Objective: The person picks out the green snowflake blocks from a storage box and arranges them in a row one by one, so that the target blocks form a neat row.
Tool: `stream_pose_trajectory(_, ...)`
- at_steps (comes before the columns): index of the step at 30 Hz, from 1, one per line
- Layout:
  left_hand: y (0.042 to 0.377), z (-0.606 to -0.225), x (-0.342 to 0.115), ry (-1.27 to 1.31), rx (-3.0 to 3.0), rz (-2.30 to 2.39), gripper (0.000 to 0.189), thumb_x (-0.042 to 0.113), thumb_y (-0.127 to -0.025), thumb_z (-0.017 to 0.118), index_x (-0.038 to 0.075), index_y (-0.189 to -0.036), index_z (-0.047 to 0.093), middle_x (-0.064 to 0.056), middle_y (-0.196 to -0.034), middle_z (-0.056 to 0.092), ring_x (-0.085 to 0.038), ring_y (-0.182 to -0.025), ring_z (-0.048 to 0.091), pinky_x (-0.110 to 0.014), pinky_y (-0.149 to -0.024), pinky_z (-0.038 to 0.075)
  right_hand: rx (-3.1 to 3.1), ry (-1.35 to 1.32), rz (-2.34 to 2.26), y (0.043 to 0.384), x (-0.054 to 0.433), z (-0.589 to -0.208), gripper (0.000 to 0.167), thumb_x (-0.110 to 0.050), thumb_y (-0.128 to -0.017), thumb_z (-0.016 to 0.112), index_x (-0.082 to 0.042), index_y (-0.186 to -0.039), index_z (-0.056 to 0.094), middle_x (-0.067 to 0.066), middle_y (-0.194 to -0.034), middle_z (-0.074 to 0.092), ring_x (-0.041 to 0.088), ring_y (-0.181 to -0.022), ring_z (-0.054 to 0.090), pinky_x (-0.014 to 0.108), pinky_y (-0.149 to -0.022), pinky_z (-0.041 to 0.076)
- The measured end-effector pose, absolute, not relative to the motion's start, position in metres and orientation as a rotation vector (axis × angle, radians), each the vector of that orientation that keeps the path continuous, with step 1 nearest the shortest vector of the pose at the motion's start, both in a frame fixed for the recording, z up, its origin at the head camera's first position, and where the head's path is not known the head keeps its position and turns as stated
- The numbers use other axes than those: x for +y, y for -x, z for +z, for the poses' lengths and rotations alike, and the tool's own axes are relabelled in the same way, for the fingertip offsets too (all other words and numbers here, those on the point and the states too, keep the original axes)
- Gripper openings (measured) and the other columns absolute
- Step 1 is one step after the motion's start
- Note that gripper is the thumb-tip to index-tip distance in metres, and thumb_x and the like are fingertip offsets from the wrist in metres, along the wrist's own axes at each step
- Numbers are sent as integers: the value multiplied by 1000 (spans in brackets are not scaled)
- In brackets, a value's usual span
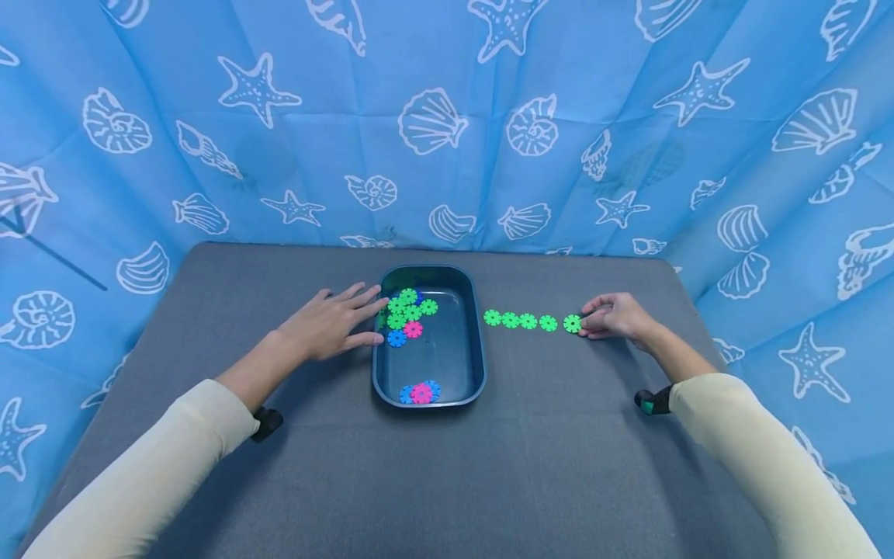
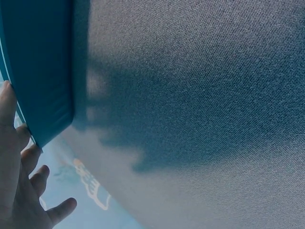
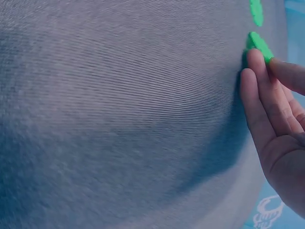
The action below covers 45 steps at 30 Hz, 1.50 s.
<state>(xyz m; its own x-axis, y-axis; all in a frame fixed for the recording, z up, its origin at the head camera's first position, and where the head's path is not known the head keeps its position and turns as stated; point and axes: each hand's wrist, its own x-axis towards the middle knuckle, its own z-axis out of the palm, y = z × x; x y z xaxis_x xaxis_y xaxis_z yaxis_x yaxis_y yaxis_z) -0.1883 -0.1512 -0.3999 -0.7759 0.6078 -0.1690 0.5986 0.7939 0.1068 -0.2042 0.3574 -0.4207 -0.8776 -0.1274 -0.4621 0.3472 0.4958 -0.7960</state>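
Two bare hands work at either side of a dark blue tray. The left hand (image 1: 335,322) is spread, its fingers extended and parted, with fingertips at the tray's left rim and nothing visibly grasped. The right hand (image 1: 618,317) pinches the edge of a held green disc (image 1: 569,321) between thumb and fingers, well to the right of the tray; whether that disc also touches the surface below, I cannot tell.

It is flat, round and vivid green, cut with notches all round so the edge looks like petals, and has a small hole at its centre. Beside it, four more green discs (image 1: 528,321) of the same shape lie flat in a nearly straight line running towards the tray, with small gaps between them; the held one sits at the far right end of this line.

The tray (image 1: 436,349) is a deep, glossy rectangle with rounded corners. Towards its far left, several green discs (image 1: 396,306) overlap in a loose heap, a bit of blue showing behind them; a pink disc (image 1: 414,330) and a blue disc (image 1: 396,338) adjoin its near side. Against the near wall, another pink disc (image 1: 422,394) lies over blue ones.

Everything stands on a grey bench (image 1: 433,481), backed by a blue curtain (image 1: 475,194) printed with white shells and starfish.
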Motion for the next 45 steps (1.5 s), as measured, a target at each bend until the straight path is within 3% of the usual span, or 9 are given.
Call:
stream_pose_trajectory(16,189,-401,-151,-940,2791,62,74,60,-98,48,18,-157,31,-10,-164,23,-36,-150,20,-69,-110,25,2339,-171,-1284,206,348,-426,33,-3,-95,64,15,-120,51,12,-88,74,14,-77,72,32,-73,60)
stream_pose_trajectory(27,188,-399,-150,-941,2793,54,74,59,-98,49,17,-157,32,-11,-163,24,-35,-150,19,-69,-110,25,2361,-54,-1219,211,340,-408,32,-5,-97,61,16,-120,51,18,-91,73,22,-80,73,40,-76,60)
stream_pose_trajectory(30,189,-399,-151,-941,2794,44,74,60,-98,49,18,-157,32,-11,-163,24,-36,-150,19,-68,-110,25,2370,-20,-1233,217,328,-393,34,-8,-99,59,15,-122,51,18,-94,73,25,-83,73,43,-79,59)
stream_pose_trajectory(38,189,-400,-151,-972,2804,23,75,59,-98,50,16,-157,33,-12,-162,27,-37,-149,22,-68,-110,26,2310,169,-1254,236,275,-346,35,-17,-104,54,10,-125,56,15,-101,72,29,-95,72,37,-82,59)
stream_pose_trajectory(45,189,-399,-151,-974,2800,25,75,58,-98,51,15,-157,33,-13,-162,26,-38,-149,22,-69,-109,26,2261,256,-1293,246,207,-336,34,-19,-104,54,7,-126,59,22,-113,69,37,-106,68,40,-88,56)
